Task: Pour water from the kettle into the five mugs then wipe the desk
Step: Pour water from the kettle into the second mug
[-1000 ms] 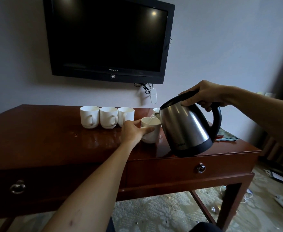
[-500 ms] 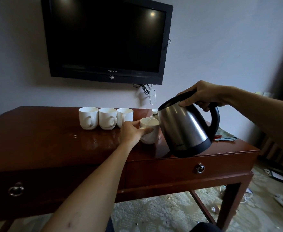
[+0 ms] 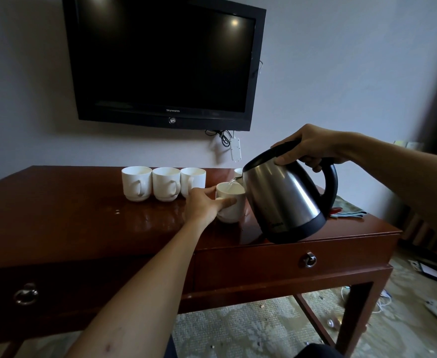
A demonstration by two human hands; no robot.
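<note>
- While the right hand [image 3: 313, 148] is gripping the kettle [image 3: 284, 200] by its black handle, thumb pressing on the lid, the kettle is tilting with its spout over a white mug [image 3: 231, 205] and a thin stream of water is running in.
- The left hand [image 3: 203, 206] is wrapping around that mug from its left side, thumb lying across the front, steadying it on the desk [image 3: 70, 223].
- Three more mugs [image 3: 164, 183] are standing in a touching row just left of the held mug and a little farther back, handles facing the near edge.
- A fifth mug [image 3: 238, 172] is peeking out just behind the kettle's spout, mostly hidden.
- A greenish cloth [image 3: 348, 209] is lying on the desk to the right of the kettle, near the far right corner.
- A dark TV [image 3: 164, 60] is hanging on the wall above the mugs.
</note>
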